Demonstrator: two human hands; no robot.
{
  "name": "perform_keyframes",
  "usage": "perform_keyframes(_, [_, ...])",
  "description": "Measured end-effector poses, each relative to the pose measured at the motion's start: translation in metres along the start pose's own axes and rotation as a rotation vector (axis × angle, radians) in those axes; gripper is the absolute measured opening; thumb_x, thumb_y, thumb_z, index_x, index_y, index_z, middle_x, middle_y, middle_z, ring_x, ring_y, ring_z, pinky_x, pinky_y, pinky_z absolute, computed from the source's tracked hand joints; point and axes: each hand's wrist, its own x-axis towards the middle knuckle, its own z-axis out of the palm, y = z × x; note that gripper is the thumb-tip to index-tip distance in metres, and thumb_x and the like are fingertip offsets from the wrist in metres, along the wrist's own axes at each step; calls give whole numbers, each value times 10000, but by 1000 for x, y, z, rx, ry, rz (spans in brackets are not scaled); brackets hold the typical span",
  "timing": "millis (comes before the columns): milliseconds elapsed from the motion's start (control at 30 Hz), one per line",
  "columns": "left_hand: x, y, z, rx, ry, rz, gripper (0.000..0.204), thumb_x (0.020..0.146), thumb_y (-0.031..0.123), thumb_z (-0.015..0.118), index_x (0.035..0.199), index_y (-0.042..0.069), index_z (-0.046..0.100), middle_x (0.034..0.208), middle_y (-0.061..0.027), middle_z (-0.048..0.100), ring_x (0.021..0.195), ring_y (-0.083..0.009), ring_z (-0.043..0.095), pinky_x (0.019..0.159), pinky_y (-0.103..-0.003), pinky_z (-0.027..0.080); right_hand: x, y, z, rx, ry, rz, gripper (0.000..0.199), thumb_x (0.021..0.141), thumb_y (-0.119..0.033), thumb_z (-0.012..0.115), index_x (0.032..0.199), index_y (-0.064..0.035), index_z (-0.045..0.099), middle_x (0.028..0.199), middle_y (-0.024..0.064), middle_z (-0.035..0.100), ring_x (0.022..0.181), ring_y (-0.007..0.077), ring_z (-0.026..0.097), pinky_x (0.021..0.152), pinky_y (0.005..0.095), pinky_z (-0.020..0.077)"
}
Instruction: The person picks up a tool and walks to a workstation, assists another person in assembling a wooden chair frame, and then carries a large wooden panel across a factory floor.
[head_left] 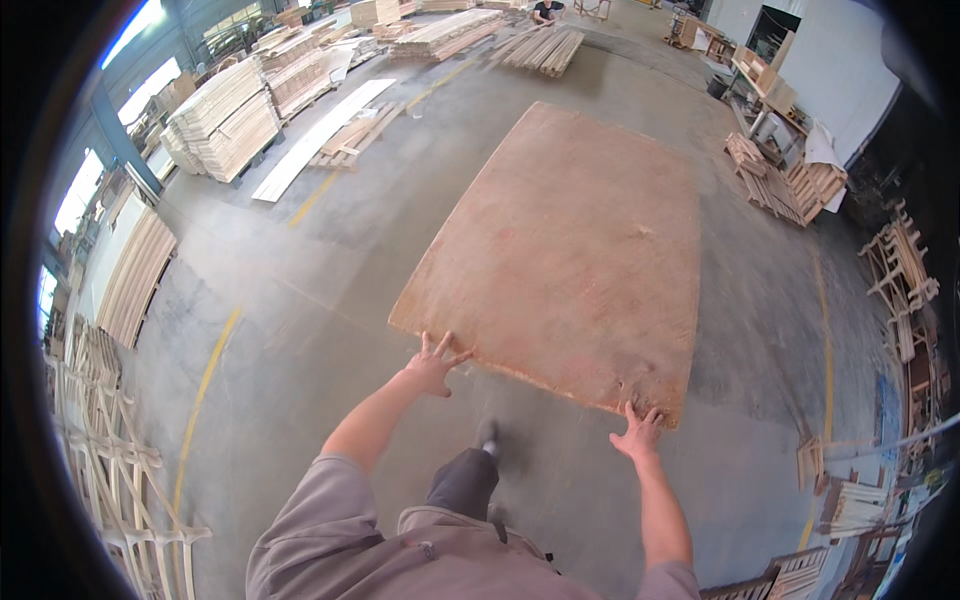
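Observation:
A large, worn brown board (565, 260), scuffed and dusty on top, stretches out in front of me with its near edge toward my body. What supports it from below is hidden. At the left part of the near edge, my left hand (432, 367) has its fingers spread, the tips touching the rim. My right hand (638, 434) is at the near right corner, fingers apart and resting on the board's edge, thumb out to the side. Neither hand is wrapped round anything I can see.
Stacked planks (225, 120) stand at far left, near a long white panel (325, 140) and a pallet (358, 135). Wooden frames (130, 470) line the left side. Pallets (780, 190) stand at right. Yellow lines (207, 390) mark the floor. A person (547, 12) is far ahead.

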Motion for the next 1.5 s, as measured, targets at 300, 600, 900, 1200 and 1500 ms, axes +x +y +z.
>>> perform_keyframes(300, [346, -60, -247, -81, 62, 72, 1016, 701, 386, 737, 1539, 418, 164, 1627, -152, 32, 1414, -581, 91, 1056, -530, 445, 363, 1, -197, 14, 26, -56, 1054, 693, -517, 772, 1554, -311, 200, 1539, 378, 79, 1413, 572, 129, 1100, 546, 333])
perform_keyframes(600, [736, -146, -473, 3, 33, -159, 1038, 693, 374, 775, 1552, 305, 197, 1612, -149, 128, 1447, -453, 192, 1090, -482, 410, 757, 16, -395, 35, 9, -39, 965, 723, -502, 755, 1534, -332, 261, 1544, 353, 126, 1421, 542, 163, 1085, 524, 364])
perform_keyframes(900, [1084, -167, -740, -92, -51, -116, 1063, 680, 345, 769, 1557, 323, 169, 1625, -139, 62, 1456, -453, 165, 1064, -488, 438, 1126, 37, -623, 27, 25, -18, 979, 696, -497, 769, 1529, -327, 282, 1532, 361, 173, 1407, 541, 216, 1112, 508, 339])
perform_keyframes(1200, [1428, -193, -975, -102, 147, -134, 1069, 655, 278, 711, 1564, 305, 149, 1619, -179, 72, 1451, -474, 173, 1003, -477, 485, 1521, 58, -826, 74, 33, -58, 983, 704, -477, 780, 1532, -307, 279, 1538, 370, 133, 1412, 534, 217, 1124, 485, 333])
perform_keyframes(1500, [1794, -205, -1232, -25, -39, -149, 1034, 683, 284, 709, 1560, 308, 163, 1619, -166, 88, 1445, -488, 173, 1000, -477, 494, 1905, 82, -1051, 67, -111, -13, 965, 721, -483, 770, 1533, -303, 280, 1546, 361, 122, 1419, 527, 201, 1133, 477, 321])
